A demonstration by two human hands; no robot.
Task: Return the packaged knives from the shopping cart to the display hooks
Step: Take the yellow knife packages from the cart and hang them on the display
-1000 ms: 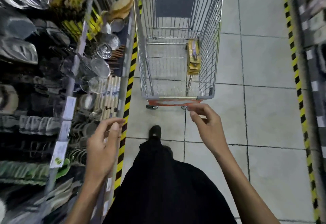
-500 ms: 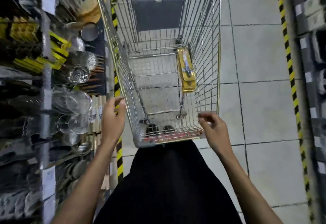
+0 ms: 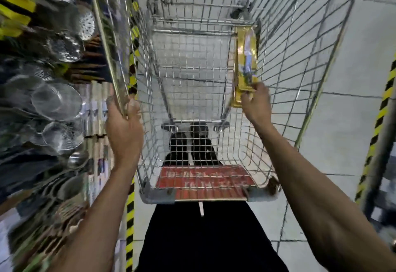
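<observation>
While the right hand (image 3: 255,103) reaches in, arm stretched, pinching the near end of the glossy yellow knife pack (image 3: 246,57) by the right wire wall of the cart (image 3: 300,61), the left hand (image 3: 124,128) wraps around its left rim. Shiny mesh strainers (image 3: 56,100) hang alongside.

Shelf goods (image 3: 55,100) blurred; right hand (image 3: 256,105) covers near end of knife pack (image 3: 245,61)

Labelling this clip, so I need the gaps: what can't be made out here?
Head view only:
- Knife packs: motion blur; count and print unreadable.
- Right hand on their near end: blurred, finger placement unclear.
- Shelf at left: blurred; hooks not findable.
- Cart: far end cut off by top edge.
</observation>
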